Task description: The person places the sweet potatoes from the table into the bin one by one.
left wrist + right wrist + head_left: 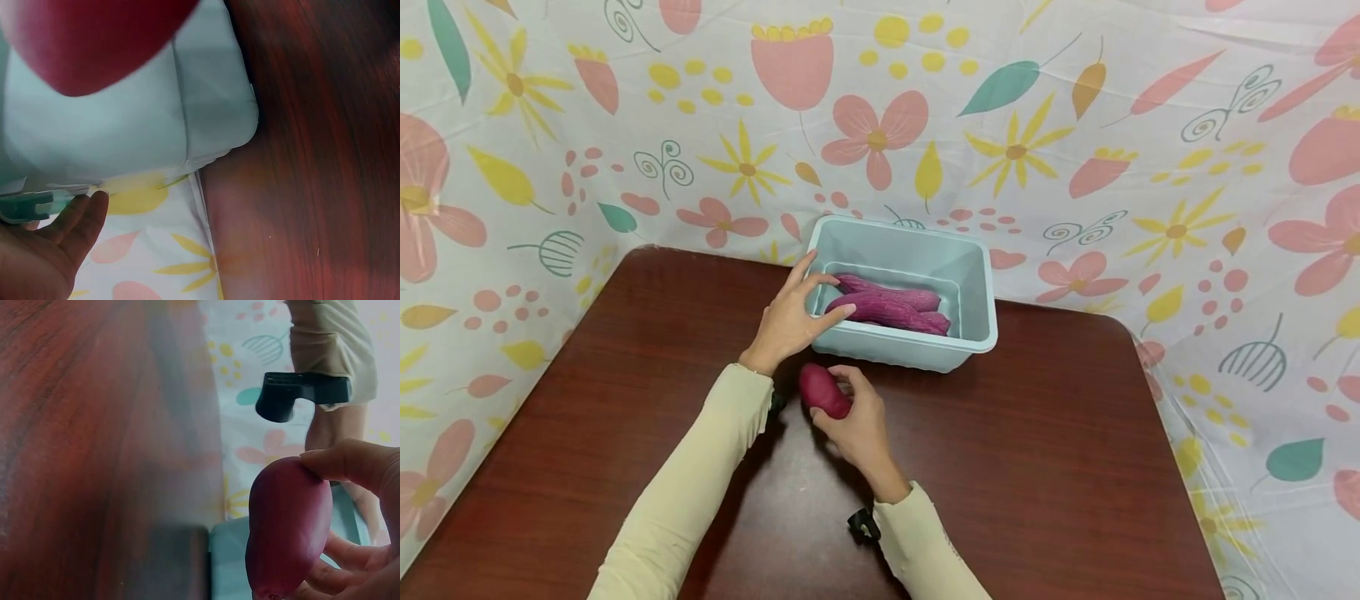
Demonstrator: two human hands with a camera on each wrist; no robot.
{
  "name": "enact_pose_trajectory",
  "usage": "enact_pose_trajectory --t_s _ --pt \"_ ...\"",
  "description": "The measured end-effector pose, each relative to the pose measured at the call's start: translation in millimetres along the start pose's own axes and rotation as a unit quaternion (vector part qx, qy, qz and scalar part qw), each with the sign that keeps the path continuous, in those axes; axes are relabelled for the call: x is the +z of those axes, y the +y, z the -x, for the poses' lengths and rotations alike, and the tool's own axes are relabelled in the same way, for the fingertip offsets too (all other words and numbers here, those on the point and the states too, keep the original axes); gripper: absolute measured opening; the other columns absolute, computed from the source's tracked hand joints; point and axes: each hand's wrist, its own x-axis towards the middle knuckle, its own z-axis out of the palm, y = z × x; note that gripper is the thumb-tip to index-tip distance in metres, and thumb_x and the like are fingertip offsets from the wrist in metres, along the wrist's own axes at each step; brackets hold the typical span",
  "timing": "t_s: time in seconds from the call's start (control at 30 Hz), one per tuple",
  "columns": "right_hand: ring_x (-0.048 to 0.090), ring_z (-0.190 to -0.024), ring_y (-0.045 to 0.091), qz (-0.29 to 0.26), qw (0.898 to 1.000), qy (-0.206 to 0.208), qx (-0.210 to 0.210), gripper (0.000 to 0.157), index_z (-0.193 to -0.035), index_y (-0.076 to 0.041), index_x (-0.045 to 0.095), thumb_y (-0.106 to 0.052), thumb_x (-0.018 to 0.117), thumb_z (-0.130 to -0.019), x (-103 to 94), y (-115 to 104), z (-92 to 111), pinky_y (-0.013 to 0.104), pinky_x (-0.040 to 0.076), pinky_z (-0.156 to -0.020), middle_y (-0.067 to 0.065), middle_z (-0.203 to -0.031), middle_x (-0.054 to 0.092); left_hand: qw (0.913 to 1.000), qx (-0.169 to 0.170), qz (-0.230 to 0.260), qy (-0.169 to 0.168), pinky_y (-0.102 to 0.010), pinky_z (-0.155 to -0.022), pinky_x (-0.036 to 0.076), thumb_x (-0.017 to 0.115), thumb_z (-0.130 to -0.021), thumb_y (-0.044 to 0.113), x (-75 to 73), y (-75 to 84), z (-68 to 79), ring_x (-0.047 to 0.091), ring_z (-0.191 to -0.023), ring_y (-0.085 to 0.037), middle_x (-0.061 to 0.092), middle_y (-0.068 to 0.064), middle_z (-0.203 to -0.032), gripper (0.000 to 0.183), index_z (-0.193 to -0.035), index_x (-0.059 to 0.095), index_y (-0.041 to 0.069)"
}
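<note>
My right hand (859, 425) holds a smooth dark red, oblong fruit or vegetable (823, 390) between thumb and fingers, above the table just in front of a pale blue plastic basin (895, 340). In the right wrist view its thumb tip presses the top of the red piece (287, 525), with other fingers curled behind. My left hand (786, 325) grips the basin's left rim, fingers reaching over the edge. In the left wrist view, fingertips touch the rim from outside. Inside the basin lie at least two long, streaked purple eggplants (887, 308), overlapping each other.
The basin stands near the back of a dark reddish-brown wooden table (1060, 450). A white cloth (1022, 217) printed with flowers and leaves hangs behind and along both sides. Black camera mounts sit at both wrists, the right one (863, 527) close above the table.
</note>
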Motion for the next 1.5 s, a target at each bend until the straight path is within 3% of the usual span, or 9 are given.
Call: enact_pose_trajectory --t_s 0.23,0.47,0.87,1.3,1.5 --pt "0.068 -0.104 0.025 0.001 1.0 0.009 -0.009 0.054 -0.127 -0.013 0.062 -0.011 0.082 -0.077 -9.8 -8 3 0.036 0.054 -0.088 0.008 -0.118 0.071 1.0 -0.004 0.0 -0.003 -0.063 -0.087 0.047 0.066 -0.085 0.069 1.1 -2.1 1.3 0.048 -0.142 -0.028 0.016 0.02 -0.168 0.051 -0.123 0.063 0.036" --pt "0.067 -0.106 0.022 0.004 0.999 0.022 -0.037 0.054 -0.128 -0.013 0.061 -0.012 0.082 -0.078 -24.0 -17 6 0.034 0.054 -0.087 0.005 -0.123 0.069 1.0 -0.005 -0.001 -0.001 -0.057 -0.084 0.049 0.066 -0.085 0.068 0.4 -2.6 2.4 0.048 -0.142 -0.029 0.017 0.015 -0.169 0.052 -0.124 0.063 0.035" --pt "0.064 -0.109 0.02 0.002 0.998 0.051 -0.047 0.059 -0.131 -0.019 0.061 -0.013 0.084 -0.077 -55.8 -31 8 0.04 0.054 -0.089 0.003 -0.124 0.068 0.9999 0.002 -0.009 0.006 -0.055 -0.081 0.051 0.065 -0.085 0.069 -0.1 -2.0 1.5 0.049 -0.141 -0.027 0.017 0.017 -0.168 0.052 -0.123 0.064 0.034" --pt "0.063 -0.109 0.022 0.029 0.993 0.081 -0.075 0.059 -0.132 -0.021 0.06 -0.016 0.083 -0.079 -85.2 -38 -10 0.039 0.054 -0.08 0.005 -0.121 0.069 1.0 0.0 -0.009 0.002 -0.059 -0.087 0.051 0.064 -0.085 0.071 0.7 -0.3 0.4 0.049 -0.142 -0.029 0.017 0.015 -0.169 0.053 -0.124 0.064 0.034" --pt "0.062 -0.111 0.025 0.035 0.992 0.092 -0.082 0.058 -0.133 -0.017 0.059 -0.015 0.082 -0.08 -100.4 -36 -25 0.042 0.052 -0.086 0.008 -0.123 0.067 1.0 -0.001 -0.003 -0.001 -0.055 -0.084 0.052 0.064 -0.086 0.07 0.5 -0.2 0.8 0.048 -0.143 -0.028 0.017 0.017 -0.168 0.052 -0.124 0.063 0.034"
